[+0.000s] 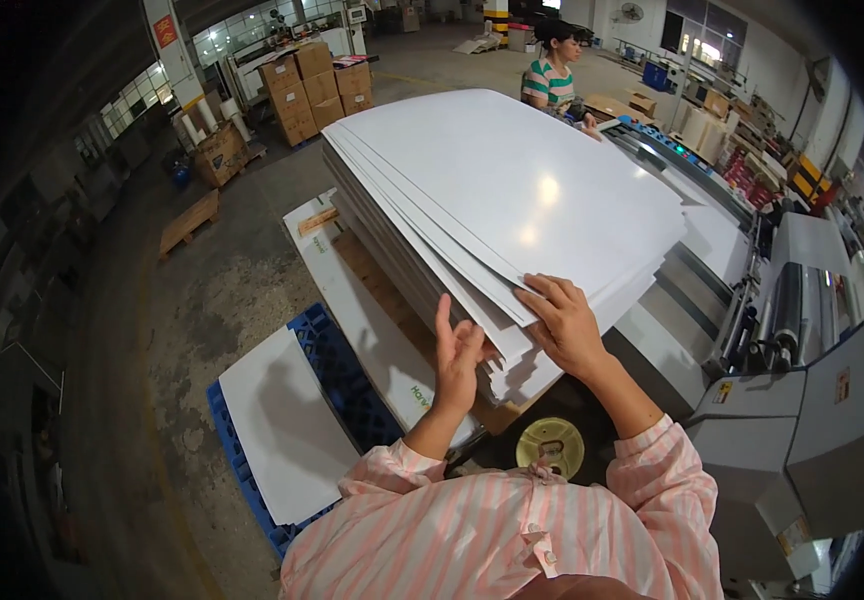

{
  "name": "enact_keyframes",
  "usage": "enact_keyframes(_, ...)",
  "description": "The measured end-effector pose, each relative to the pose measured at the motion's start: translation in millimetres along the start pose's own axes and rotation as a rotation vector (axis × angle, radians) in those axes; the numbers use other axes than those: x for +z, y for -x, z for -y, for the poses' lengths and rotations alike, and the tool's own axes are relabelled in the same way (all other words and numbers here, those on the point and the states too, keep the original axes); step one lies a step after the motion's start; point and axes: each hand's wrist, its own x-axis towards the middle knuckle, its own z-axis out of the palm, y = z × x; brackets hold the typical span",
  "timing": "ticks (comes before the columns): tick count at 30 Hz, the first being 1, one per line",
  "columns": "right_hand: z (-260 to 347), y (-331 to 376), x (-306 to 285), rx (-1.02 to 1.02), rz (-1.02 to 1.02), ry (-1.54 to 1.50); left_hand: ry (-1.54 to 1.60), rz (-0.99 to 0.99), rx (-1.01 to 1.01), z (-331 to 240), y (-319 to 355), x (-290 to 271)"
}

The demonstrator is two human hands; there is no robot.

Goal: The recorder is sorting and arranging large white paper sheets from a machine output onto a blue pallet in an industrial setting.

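A tall stack of large, glossy white sheets (452,160) rises in front of me. Along its left side the top few sheets are parted from those below, their edges bowed. My right hand (564,325) holds the near corner of these top sheets, fingers bent over the upper face; its thumb is mostly hidden. Beside the near left edge of the stack is my left hand (460,362), palm turned toward the paper and fingers apart. Its fingertips are close to the lower sheets' uneven corners, and it grips nothing that I can see.
A blue plastic pallet (327,345) with white sheets on it stands at lower left. Grey machinery with rollers (792,310) lines the right. Past the stack, a person in a striped shirt (549,80) stands by the machine. Cardboard boxes (297,95) are piled farther back.
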Motion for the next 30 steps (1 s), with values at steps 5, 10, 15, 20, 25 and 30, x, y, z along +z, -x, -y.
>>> enact_keyframes(5, 17, -11, -20, -0.298, -0.061, 0.042, 0.092, -0.063, -0.144, -10, -2, 5)
enact_keyframes(10, 9, -9, -14, -0.229, -0.035, -0.012, 0.117, -0.059, -0.145, -8, -6, 4)
enact_keyframes(15, 24, -5, -19, 0.043, 0.042, -0.189, 0.05, -0.09, -0.148, -4, -8, 6)
enact_keyframes(20, 37, -10, -25, -0.067, 0.034, -0.027, -0.023, -0.124, -0.096, 2, -10, -2)
enact_keyframes(25, 5, -8, -7, 0.052, -0.082, -0.181, 0.147, -0.136, -0.145, 2, -7, 6)
enact_keyframes(30, -1, -31, -25, 0.721, -0.194, -1.217, -0.077, -0.152, -0.107, 7, -6, 1)
